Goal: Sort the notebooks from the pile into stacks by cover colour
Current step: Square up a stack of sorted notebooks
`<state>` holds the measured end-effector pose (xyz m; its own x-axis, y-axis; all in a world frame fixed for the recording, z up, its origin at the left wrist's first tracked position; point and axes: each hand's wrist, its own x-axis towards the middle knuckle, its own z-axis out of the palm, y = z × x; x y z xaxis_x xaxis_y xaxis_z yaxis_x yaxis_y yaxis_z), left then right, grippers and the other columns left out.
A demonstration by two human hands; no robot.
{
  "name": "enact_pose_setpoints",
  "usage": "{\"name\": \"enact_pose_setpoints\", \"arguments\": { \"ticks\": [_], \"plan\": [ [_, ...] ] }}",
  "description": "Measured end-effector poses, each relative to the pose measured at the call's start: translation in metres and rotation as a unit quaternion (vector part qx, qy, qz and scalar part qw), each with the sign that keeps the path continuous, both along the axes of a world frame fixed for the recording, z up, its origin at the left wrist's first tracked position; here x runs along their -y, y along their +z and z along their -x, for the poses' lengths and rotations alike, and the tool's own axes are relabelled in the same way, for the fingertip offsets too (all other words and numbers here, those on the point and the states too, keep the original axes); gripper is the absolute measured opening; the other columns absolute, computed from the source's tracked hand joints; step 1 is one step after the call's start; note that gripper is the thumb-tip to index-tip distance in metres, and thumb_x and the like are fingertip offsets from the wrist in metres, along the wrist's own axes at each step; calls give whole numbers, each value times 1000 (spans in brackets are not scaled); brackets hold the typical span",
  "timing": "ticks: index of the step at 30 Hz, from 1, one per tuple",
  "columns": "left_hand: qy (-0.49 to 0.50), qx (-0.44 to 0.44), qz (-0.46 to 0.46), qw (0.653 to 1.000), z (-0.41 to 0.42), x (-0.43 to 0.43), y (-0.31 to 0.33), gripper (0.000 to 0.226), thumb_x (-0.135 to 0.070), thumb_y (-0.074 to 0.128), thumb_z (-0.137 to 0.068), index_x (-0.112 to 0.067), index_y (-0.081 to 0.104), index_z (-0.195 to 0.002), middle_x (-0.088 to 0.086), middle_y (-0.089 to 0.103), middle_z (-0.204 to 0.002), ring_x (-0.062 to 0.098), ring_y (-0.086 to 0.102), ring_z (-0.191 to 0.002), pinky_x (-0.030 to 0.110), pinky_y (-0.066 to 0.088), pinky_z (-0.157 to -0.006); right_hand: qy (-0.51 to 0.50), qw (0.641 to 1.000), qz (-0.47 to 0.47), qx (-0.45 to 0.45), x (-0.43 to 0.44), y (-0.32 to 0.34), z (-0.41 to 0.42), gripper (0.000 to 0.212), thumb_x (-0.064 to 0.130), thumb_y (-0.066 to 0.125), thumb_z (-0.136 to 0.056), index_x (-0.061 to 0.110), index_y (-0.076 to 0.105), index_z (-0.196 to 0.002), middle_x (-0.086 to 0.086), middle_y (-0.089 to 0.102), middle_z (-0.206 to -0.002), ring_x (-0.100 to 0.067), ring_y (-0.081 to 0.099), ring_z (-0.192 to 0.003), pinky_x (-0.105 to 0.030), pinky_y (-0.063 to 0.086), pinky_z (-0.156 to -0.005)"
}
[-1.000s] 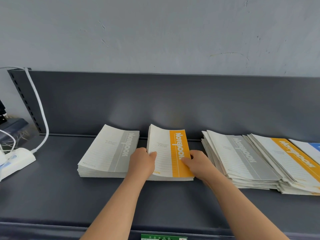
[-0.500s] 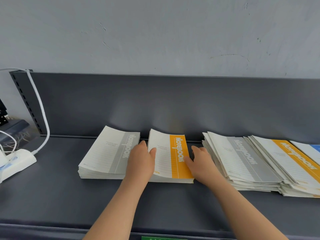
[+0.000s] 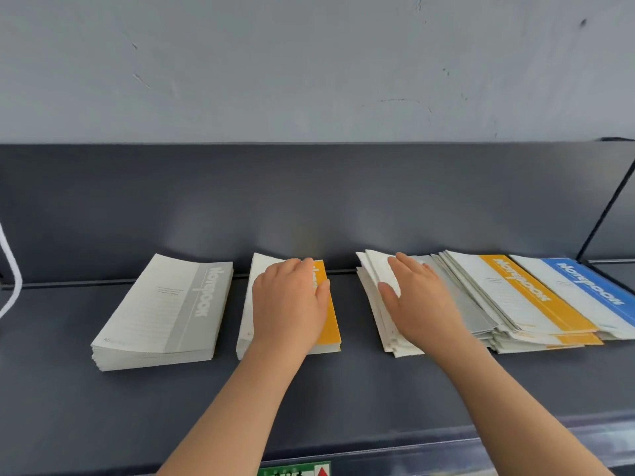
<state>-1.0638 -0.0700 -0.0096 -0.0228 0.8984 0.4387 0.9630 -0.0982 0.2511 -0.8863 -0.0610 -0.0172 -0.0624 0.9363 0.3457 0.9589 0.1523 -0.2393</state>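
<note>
shelf [image 3: 309, 400]: dark grey | left: grey-cover stack [image 3: 161, 314] | middle: orange-cover stack [image 3: 330, 324] | right: fanned mixed pile [image 3: 515, 304]

A person's left hand [image 3: 290, 304] lies flat on the middle stack [image 3: 330, 321] on a shelf [image 3: 343, 389]. The right hand [image 3: 422, 304] lies flat on the nearest end of a fanned pile [image 3: 515, 304], which spreads away to its right. Another stack [image 3: 161, 310] sits left of the left hand. A back panel [image 3: 309, 201] stands behind both hands.

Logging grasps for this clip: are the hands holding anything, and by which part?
Nothing is held. The left hand lies flat on the orange-striped paper notebook stack; the right hand lies flat on the grey-striped notebook topping the fanned pile.
</note>
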Motion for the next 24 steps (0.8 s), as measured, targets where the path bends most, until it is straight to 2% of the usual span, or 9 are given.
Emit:
{"name": "enact_pose_setpoints", "arguments": {
  "ticks": [5, 8, 10, 13, 14, 17, 20, 21, 24],
  "plan": [
    [-41, 1, 25, 999, -60, -11, -1, 36, -43, 44, -95, -17, 55, -118, -1, 60, -115, 21, 52, -108, 30, 40, -86, -26, 999, -1, 20, -2, 2, -58, 40, 30, 38, -99, 13, 42, -135, 0, 44, -141, -18, 35, -133, -31, 16, -115],
    [-25, 32, 99, 994, -91, -23, -5, 41, -46, 46, -94, -14, 55, -117, 3, 59, -114, 22, 55, -105, 33, 47, -83, -30, 998, 26, 50, -13, -1, -91, 38, 33, 38, -97, 16, 47, -131, 2, 49, -137, -16, 39, -131, -34, 15, -117],
    [3, 59, 176, 983, -105, -31, -9, 44, -49, 47, -93, -11, 57, -113, 5, 62, -108, 21, 58, -94, 30, 46, -72, -31, 995, 64, 70, -18, -8, -107, 33, 36, 39, -95, 19, 54, -120, 3, 55, -126, -17, 44, -125, -37, 18, -116],
    [26, 145, 272, 951, -119, -41, -11, 49, -51, 51, -91, -8, 59, -112, 6, 65, -105, 21, 59, -87, 27, 42, -64, -15, 991, 115, 65, -20, -23, -122, 22, 36, 39, -91, 19, 53, -88, 2, 60, -104, -21, 50, -112, -35, 35, -99],
    [29, 188, 282, 940, -122, -45, -11, 47, -49, 54, -89, -8, 59, -112, 7, 65, -106, 22, 60, -88, 27, 42, -64, -8, 992, 115, 56, -20, -27, -125, 23, 37, 39, -91, 19, 52, -85, 1, 60, -103, -21, 49, -111, -34, 38, -92],
    [37, 345, 292, 892, -125, -54, -10, 38, -40, 67, -84, -7, 59, -102, 7, 66, -103, 22, 62, -88, 29, 47, -67, 7, 995, 93, 42, -21, -35, -130, 29, 39, 37, -92, 18, 57, -94, 4, 58, -110, -20, 44, -115, -33, 38, -90],
    [34, 509, 320, 799, -129, -56, -9, 36, -30, 75, -80, -5, 66, -104, 9, 72, -96, 25, 68, -85, 29, 52, -63, 14, 996, 81, 24, -22, -37, -133, 30, 40, 37, -92, 18, 58, -94, 4, 58, -111, -20, 44, -114, -34, 37, -90],
    [32, 520, 331, 787, -130, -55, -10, 34, -28, 75, -80, -6, 67, -103, 9, 73, -94, 24, 69, -83, 29, 51, -61, 16, 996, 82, 20, -22, -37, -133, 30, 40, 37, -92, 19, 59, -94, 4, 58, -111, -20, 44, -114, -34, 37, -89],
    [30, 514, 327, 793, -132, -51, -17, 33, -24, 75, -80, -5, 65, -106, 8, 73, -92, 22, 70, -80, 29, 53, -62, 21, 996, 88, 13, -22, -37, -137, 29, 40, 38, -91, 19, 58, -93, 4, 58, -110, -20, 44, -114, -35, 37, -90]
  ]
}}
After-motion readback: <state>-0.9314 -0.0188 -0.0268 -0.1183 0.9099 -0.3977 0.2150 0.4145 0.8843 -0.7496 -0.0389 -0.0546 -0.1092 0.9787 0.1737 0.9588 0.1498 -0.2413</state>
